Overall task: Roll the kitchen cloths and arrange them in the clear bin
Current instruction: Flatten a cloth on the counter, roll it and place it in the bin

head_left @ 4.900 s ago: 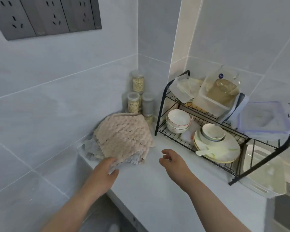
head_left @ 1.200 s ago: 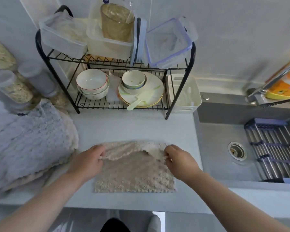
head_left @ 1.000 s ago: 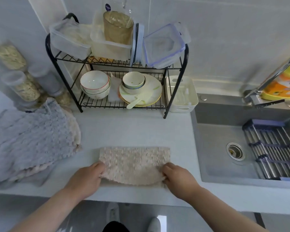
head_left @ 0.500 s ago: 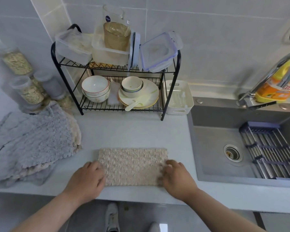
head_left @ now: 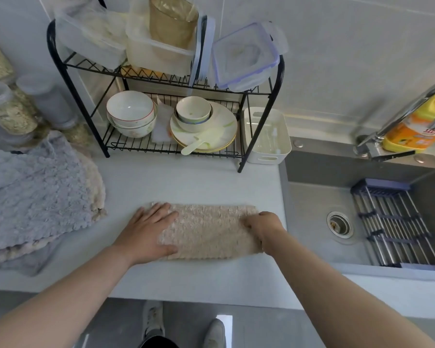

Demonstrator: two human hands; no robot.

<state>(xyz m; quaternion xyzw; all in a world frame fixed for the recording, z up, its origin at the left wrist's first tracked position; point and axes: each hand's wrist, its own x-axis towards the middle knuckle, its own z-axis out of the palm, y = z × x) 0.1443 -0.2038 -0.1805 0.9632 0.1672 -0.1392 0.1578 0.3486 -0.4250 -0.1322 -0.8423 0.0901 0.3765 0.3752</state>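
Note:
A beige kitchen cloth (head_left: 209,231), folded into a long strip, lies flat on the grey counter in front of me. My left hand (head_left: 148,231) lies flat on its left end with the fingers straight. My right hand (head_left: 264,228) has its fingers curled over the cloth's right end. A pile of other cloths (head_left: 35,197), grey on top and beige below, sits at the left. A clear white-rimmed bin (head_left: 266,136) stands beside the dish rack, right of it.
A black wire dish rack (head_left: 161,79) with bowls, plates and plastic boxes stands at the back. Jars (head_left: 8,106) line the left wall. The sink (head_left: 362,217) with a drain rack, the tap and a yellow bottle (head_left: 417,124) are on the right.
Since the earliest frame, the beige cloth left the pile and was laid out, then folded in half toward me. My left hand has since slid onto its left end and flattened.

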